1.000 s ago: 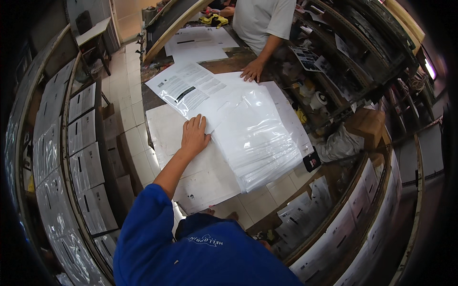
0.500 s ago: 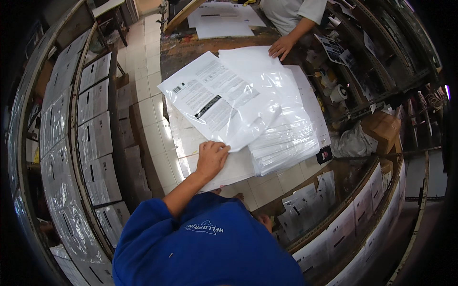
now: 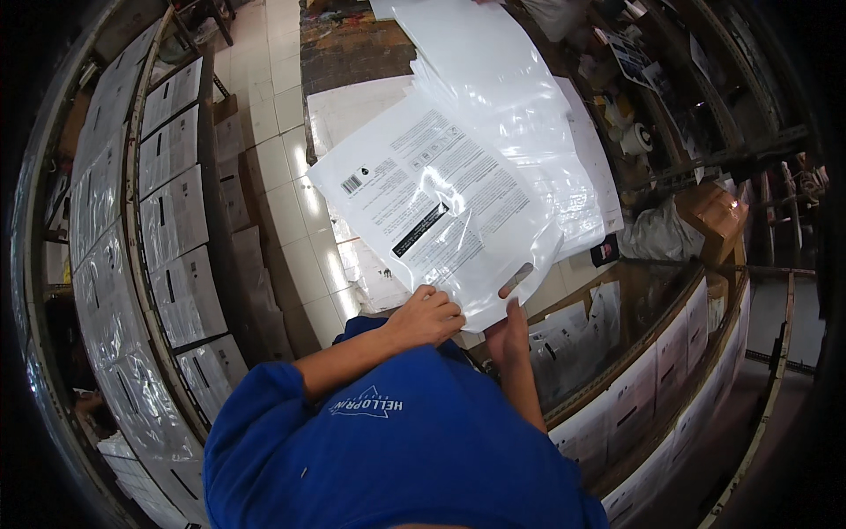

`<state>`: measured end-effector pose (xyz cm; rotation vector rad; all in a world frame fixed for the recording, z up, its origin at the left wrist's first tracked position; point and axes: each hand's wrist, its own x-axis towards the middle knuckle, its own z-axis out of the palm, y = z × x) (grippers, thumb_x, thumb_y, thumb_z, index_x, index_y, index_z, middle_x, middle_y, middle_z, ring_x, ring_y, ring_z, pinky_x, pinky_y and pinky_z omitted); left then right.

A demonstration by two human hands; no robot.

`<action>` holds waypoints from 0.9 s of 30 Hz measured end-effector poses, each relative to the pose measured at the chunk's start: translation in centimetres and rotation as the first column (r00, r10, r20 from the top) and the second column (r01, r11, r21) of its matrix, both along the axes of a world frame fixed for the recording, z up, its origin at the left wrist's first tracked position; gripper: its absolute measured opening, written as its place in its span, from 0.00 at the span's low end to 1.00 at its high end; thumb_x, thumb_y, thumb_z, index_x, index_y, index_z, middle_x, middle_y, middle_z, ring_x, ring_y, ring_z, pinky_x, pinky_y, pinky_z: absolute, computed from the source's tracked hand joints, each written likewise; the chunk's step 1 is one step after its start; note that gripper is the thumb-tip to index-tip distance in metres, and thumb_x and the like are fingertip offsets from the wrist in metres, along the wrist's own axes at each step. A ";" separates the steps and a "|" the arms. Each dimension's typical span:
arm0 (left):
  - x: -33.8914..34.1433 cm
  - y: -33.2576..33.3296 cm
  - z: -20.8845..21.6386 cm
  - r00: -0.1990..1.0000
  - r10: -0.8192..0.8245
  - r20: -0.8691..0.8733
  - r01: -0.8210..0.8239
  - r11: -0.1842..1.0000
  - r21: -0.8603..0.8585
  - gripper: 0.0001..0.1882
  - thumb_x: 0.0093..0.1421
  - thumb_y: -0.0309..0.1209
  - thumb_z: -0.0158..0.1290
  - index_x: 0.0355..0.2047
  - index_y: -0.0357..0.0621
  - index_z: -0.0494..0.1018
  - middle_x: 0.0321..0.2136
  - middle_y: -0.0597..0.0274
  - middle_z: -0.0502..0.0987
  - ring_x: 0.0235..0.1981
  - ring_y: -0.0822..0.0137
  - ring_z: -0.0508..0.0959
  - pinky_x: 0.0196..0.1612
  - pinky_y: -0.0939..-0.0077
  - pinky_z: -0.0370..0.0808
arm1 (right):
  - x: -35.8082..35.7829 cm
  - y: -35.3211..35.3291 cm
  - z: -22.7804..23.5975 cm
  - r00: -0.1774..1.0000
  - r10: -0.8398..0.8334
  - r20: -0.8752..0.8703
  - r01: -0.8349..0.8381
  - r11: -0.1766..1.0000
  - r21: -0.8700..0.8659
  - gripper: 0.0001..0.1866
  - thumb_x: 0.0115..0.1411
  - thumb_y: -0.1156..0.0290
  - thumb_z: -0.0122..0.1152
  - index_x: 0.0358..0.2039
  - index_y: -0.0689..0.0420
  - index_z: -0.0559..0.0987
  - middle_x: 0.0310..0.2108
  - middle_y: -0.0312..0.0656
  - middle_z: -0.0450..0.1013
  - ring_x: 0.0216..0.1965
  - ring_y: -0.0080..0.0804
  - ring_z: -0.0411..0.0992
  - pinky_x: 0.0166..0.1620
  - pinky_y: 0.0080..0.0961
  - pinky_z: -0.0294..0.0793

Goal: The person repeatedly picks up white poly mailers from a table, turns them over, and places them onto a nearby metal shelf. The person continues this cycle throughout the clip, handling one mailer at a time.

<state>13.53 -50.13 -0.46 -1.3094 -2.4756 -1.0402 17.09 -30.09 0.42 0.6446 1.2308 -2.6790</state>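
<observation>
With our left hand (image 3: 427,317) we grip the near edge of a printed white plastic bag (image 3: 432,203), knuckles upward, while our right hand (image 3: 508,333) has its thumb at the bag's near corner, beside an oval handle slot (image 3: 522,272); its other fingers are mostly hidden. The bag lies slanted, barcode, fine text and black bar facing up, overlapping a pile of glossy white bags (image 3: 564,194) on a pale board (image 3: 344,115). To our left, past a strip of tiled floor (image 3: 286,167), stand rows of printed white sheets (image 3: 182,220). To our right we see a white roll (image 3: 636,138) and a brown cardboard box (image 3: 716,216).
</observation>
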 end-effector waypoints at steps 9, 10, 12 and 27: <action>2.2 1.1 -0.7 0.992 -0.113 -0.059 0.111 0.993 -0.037 0.08 0.50 0.34 0.55 0.30 0.48 0.74 0.28 0.67 0.69 0.36 0.67 0.70 0.41 0.68 0.64 | -1.2 -0.4 0.8 0.981 -0.176 0.081 0.121 0.885 0.450 0.11 0.60 0.74 0.58 0.43 0.61 0.71 0.33 0.35 0.68 0.33 0.23 0.67 0.37 0.24 0.68; 2.4 1.2 -0.7 0.991 -0.118 -0.067 0.115 0.993 -0.039 0.08 0.50 0.34 0.54 0.30 0.48 0.73 0.28 0.67 0.69 0.36 0.67 0.70 0.41 0.68 0.64 | -1.1 -0.1 0.7 0.979 -0.189 0.075 0.131 0.868 0.479 0.10 0.59 0.74 0.58 0.40 0.60 0.72 0.30 0.33 0.67 0.31 0.22 0.66 0.34 0.22 0.67; 2.9 1.4 -0.9 0.988 -0.135 -0.073 0.129 0.989 -0.079 0.08 0.51 0.34 0.54 0.32 0.48 0.73 0.29 0.68 0.70 0.36 0.67 0.69 0.42 0.68 0.64 | -1.0 0.5 0.2 0.981 -0.188 0.050 0.143 0.872 0.468 0.07 0.58 0.74 0.59 0.37 0.58 0.72 0.28 0.31 0.65 0.28 0.20 0.63 0.31 0.21 0.64; 7.3 3.6 -0.8 0.986 -0.167 -0.006 0.166 0.984 -0.070 0.16 0.51 0.39 0.59 0.38 0.48 0.75 0.33 0.67 0.72 0.35 0.67 0.71 0.42 0.68 0.64 | 1.0 5.3 0.4 0.984 -0.175 -0.030 0.155 0.766 0.624 0.07 0.56 0.72 0.61 0.34 0.57 0.73 0.27 0.28 0.67 0.26 0.17 0.63 0.30 0.19 0.63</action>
